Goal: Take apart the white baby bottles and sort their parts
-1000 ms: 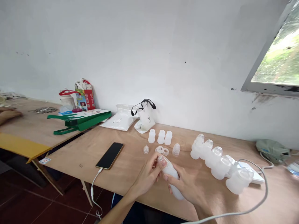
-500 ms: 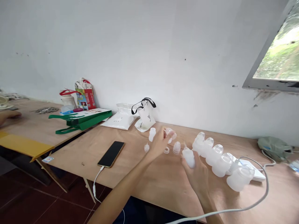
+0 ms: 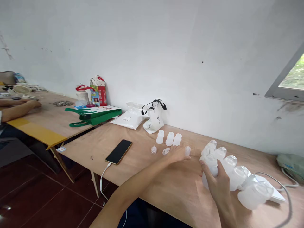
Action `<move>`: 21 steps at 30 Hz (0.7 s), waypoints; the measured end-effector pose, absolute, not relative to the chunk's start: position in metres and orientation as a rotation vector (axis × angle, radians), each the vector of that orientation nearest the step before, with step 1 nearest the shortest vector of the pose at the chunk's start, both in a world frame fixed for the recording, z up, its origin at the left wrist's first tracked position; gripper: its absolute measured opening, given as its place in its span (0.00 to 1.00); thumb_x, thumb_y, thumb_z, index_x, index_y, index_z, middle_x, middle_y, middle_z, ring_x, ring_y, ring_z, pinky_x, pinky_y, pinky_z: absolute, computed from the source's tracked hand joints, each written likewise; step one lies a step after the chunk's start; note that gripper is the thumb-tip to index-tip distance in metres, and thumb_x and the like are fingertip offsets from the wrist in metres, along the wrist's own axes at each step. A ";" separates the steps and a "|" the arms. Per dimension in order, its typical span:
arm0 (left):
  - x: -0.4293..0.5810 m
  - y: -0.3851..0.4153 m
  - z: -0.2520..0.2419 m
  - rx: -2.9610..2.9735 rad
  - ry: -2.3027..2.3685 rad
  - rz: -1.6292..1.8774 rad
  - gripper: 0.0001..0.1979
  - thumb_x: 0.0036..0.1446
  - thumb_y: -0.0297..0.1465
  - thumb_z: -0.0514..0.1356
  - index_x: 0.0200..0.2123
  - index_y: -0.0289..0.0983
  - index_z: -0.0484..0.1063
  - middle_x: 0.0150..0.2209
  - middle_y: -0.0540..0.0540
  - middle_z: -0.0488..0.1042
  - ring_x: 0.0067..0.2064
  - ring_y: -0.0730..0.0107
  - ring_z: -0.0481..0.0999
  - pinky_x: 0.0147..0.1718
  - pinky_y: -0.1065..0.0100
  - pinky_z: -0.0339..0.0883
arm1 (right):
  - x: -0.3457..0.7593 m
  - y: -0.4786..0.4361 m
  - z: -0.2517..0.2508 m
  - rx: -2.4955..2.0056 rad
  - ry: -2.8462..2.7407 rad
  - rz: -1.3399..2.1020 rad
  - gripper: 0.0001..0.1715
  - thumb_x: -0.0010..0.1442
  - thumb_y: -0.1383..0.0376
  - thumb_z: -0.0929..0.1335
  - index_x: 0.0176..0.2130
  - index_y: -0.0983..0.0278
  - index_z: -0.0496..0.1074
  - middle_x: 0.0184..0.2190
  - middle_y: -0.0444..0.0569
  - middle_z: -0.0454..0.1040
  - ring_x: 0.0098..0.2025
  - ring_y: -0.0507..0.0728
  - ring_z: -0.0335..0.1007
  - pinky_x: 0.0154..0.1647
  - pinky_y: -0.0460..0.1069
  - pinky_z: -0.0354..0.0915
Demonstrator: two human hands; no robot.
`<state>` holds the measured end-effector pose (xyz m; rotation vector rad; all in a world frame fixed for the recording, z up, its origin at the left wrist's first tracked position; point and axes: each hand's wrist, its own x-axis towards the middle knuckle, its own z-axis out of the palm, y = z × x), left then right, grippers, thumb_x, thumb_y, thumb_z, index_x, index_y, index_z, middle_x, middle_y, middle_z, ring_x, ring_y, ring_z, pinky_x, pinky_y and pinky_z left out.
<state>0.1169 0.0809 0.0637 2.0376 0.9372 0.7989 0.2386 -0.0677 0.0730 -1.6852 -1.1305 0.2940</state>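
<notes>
My right hand [image 3: 219, 185] is wrapped round a small translucent white bottle [image 3: 210, 164], standing it at the near end of a row of similar capped bottles [image 3: 234, 172] on the plywood table [image 3: 147, 171]. My left hand [image 3: 178, 154] lies on the table with its fingers over small clear parts: a ring [image 3: 166, 151] beside it and a clear cap [image 3: 187, 150] at its fingertips. What the fingers grip, if anything, is hidden. Three small open bottles [image 3: 170, 138] stand just behind it, and a tiny nozzle piece [image 3: 154, 149] to its left.
A black phone [image 3: 119, 151] on a white cable lies at the table's left. White bags [image 3: 142, 118] lean on the wall. A green bag [image 3: 95, 115] and red carton [image 3: 98, 93] sit on the neighbouring table, where another person's arm [image 3: 17, 109] rests. A white cable [image 3: 282, 186] loops right.
My right hand has carried the bottle rightward and set it against the row. My left hand has dropped from the open bottles to the small parts on the table. The camera has turned left.
</notes>
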 end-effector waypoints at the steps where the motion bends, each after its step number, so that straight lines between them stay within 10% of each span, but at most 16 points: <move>1: 0.112 0.076 0.064 2.033 0.938 0.813 0.18 0.54 0.39 0.70 0.45 0.38 0.73 0.37 0.41 0.76 0.47 0.43 0.76 0.45 0.53 0.64 | 0.240 -0.067 0.072 -1.684 -1.163 0.303 0.23 0.60 0.42 0.68 0.39 0.58 0.69 0.25 0.45 0.76 0.30 0.63 0.74 0.36 0.55 0.68; 6: 0.080 0.037 0.065 1.974 0.751 0.850 0.24 0.73 0.46 0.44 0.54 0.40 0.72 0.37 0.47 0.75 0.31 0.68 0.73 0.31 0.67 0.65 | 0.237 -0.060 0.064 -1.701 -1.457 0.481 0.16 0.63 0.48 0.66 0.38 0.57 0.69 0.23 0.40 0.73 0.27 0.59 0.72 0.33 0.51 0.65; 12: 0.027 0.005 0.066 1.875 0.634 0.832 0.12 0.65 0.40 0.61 0.44 0.39 0.76 0.36 0.48 0.79 0.34 0.68 0.75 0.32 0.70 0.64 | 0.224 -0.058 0.058 -1.708 -1.890 0.505 0.08 0.63 0.55 0.66 0.36 0.57 0.69 0.28 0.40 0.77 0.29 0.58 0.72 0.30 0.49 0.58; 21: 0.011 -0.002 0.047 2.054 0.923 0.809 0.09 0.64 0.32 0.58 0.38 0.38 0.79 0.39 0.45 0.83 0.42 0.60 0.79 0.40 0.65 0.68 | 0.198 -0.060 0.045 -1.721 -2.174 0.050 0.04 0.63 0.63 0.66 0.34 0.58 0.67 0.30 0.43 0.80 0.29 0.59 0.76 0.28 0.49 0.46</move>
